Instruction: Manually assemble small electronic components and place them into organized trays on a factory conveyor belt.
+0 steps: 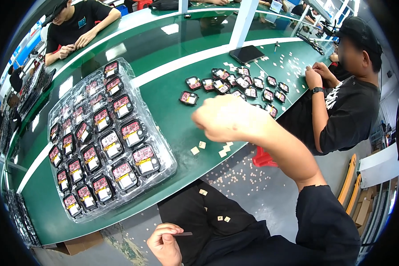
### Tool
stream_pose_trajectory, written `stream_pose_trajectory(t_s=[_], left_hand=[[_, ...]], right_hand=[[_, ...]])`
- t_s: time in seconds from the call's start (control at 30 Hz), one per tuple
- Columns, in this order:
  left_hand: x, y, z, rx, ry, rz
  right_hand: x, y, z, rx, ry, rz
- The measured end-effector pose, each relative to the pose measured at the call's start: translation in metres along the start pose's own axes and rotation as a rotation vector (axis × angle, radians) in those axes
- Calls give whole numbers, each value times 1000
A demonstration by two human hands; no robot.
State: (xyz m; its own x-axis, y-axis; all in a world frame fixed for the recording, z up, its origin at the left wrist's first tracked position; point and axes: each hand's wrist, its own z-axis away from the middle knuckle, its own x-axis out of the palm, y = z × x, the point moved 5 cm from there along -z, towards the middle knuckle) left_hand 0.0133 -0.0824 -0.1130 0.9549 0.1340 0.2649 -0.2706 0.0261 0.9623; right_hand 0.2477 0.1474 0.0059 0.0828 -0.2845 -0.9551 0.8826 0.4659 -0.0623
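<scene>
At the lower edge my left hand [165, 244] pinches a thin, flat, dark strip [183, 233] between thumb and fingers, above my lap. My right hand [226, 119] is over the table, bent and closed, at the near side of a loose cluster of small black square-cased electronic units [242, 81]. Its fingertips, and anything in them, are hidden beneath the hand. Each unit shows a red circuit board and a white block with yellow tape. On the left, a clear plastic tray [167, 165] holds rows of similar units [145, 160] in its pockets.
Small pale square pieces [195, 150] lie on the green table [164, 95], on my trousers and on the floor. A dark flat panel [246, 54] lies beside a white post [244, 24]. A co-worker [350, 102] sits close on the right; another person [82, 29] works across the table. A red stool [264, 158] stands below.
</scene>
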Motion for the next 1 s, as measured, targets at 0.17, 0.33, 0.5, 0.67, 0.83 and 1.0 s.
stream_pose_trajectory(t_s=[0.17,0.33,0.5,0.67,0.83,1.0], left_hand=[[0,-5,-3,-1,-26,-4],[3,-6,-6,-18,-42,21],[4,-7,-6,15,-44,20],[6,-9,-5,-3,-53,31],[4,-10,-4,-18,-45,35],[3,-14,-4,-22,-40,48]], right_hand=[[20,34,60,162,182,49],[41,50,97,176,359,-108],[46,55,125,188,671,-268],[76,63,122,266,617,-183],[80,64,131,206,638,-193],[90,92,157,398,879,-200]])
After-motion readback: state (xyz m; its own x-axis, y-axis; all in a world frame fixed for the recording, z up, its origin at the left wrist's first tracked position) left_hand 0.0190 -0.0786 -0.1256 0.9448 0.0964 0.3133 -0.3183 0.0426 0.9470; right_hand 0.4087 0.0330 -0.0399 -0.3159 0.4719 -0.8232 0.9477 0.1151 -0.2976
